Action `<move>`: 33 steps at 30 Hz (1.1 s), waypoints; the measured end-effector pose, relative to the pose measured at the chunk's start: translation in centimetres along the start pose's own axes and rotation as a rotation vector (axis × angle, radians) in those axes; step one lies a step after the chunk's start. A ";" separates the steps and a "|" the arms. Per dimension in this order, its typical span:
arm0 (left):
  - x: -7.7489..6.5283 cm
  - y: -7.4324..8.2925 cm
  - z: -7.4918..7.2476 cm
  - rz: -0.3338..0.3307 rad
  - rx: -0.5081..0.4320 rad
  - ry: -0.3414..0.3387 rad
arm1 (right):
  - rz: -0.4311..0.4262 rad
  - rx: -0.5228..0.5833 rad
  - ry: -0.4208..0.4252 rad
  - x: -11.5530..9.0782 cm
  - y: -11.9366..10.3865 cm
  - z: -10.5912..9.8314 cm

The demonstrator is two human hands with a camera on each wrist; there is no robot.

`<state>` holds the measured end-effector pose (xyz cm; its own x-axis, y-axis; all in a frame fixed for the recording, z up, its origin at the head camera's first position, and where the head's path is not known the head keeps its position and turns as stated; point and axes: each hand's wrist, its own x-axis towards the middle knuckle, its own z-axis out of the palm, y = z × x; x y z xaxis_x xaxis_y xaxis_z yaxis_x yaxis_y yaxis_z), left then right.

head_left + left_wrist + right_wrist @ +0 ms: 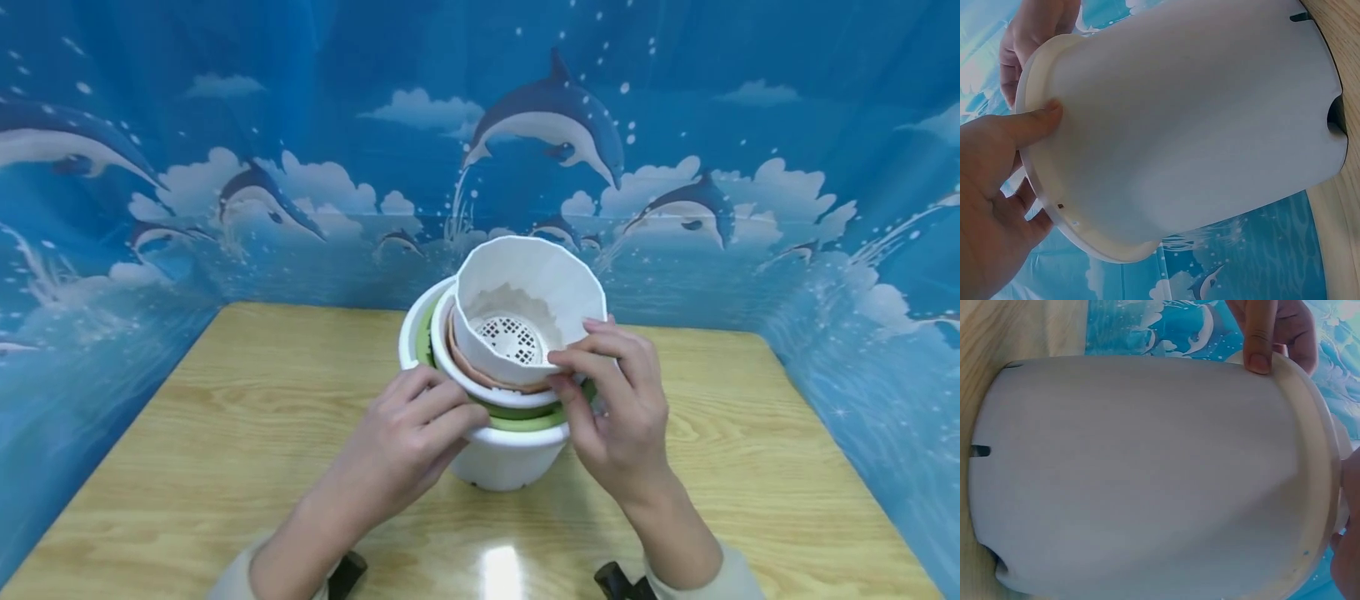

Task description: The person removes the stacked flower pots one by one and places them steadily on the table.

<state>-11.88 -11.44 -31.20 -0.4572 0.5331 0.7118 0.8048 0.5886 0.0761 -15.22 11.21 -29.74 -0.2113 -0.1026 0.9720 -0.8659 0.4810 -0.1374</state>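
Note:
A stack of nested flowerpots stands on the table. The outermost white pot [502, 462] has notches at its base. Inside it show a green rim [528, 425], another white rim [442, 354] and a terracotta-coloured rim [480, 377]. The top white flowerpot [547, 279], with a grid of drain holes and brownish stains, sits tilted in the stack. My left hand [412, 429] grips the outer pot's rim, thumb on the outside wall [1179, 125]. My right hand [618, 408] pinches the top pot's near right rim, thumb below and fingers over the edge.
The stack stands on a light wood-grain table [247, 433]. Behind it and at both sides hangs a blue curtain [337, 75] printed with dolphins and clouds. Black camera mounts [615, 581] show near both wrists.

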 end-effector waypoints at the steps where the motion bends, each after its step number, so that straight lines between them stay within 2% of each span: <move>1: 0.0 0.0 0.0 0.002 0.001 -0.001 | 0.005 0.009 0.020 0.1 0.0 0.0; 6: 0.1 -0.1 -0.1 0.013 -0.008 0.003 | 0.016 0.051 0.129 0.6 -0.3 -0.3; 11: 0.0 -0.1 -0.1 0.014 -0.018 0.012 | 0.011 0.045 0.225 1.2 -0.4 -0.8; 20: 0.0 0.2 -0.1 -0.039 -0.019 -0.045 | 0.009 0.014 0.404 1.3 0.4 -2.4; 25: 0.1 0.2 0.0 -0.039 -0.015 -0.049 | 0.023 0.011 0.444 1.4 0.9 -2.8; 33: 0.0 0.2 -0.1 -0.042 -0.020 -0.051 | 0.060 0.007 0.430 1.5 1.4 -3.4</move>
<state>-11.66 -11.44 -31.13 -0.5089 0.5388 0.6714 0.7917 0.5991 0.1193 -15.21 14.75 -27.81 -0.0540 0.2981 0.9530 -0.8613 0.4690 -0.1955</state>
